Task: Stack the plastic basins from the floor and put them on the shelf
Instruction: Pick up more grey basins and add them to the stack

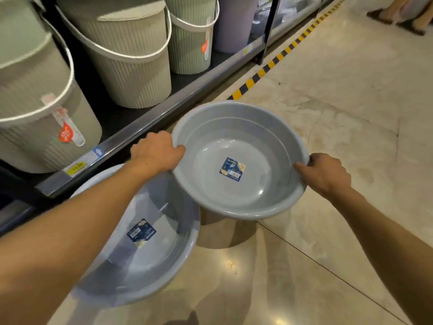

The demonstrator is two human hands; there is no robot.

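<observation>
I hold a grey plastic basin (236, 137) in the air above the floor, tilted a little toward me, with a blue label stuck inside its bottom. My left hand (155, 151) grips its left rim and my right hand (324, 173) grips its right rim. A second grey basin (164, 266) with the same blue label rests on the floor below and to the left, partly hidden under my left forearm. The shelf (131, 132) runs along the left, its dark front edge just beyond my left hand.
Ribbed beige and green buckets (131, 73) with white handles fill the low shelf, and a lilac one stands further back. Yellow-black tape (271, 64) marks the floor along the shelf. A person's sandalled feet (396, 17) stand at the top right on the marble floor.
</observation>
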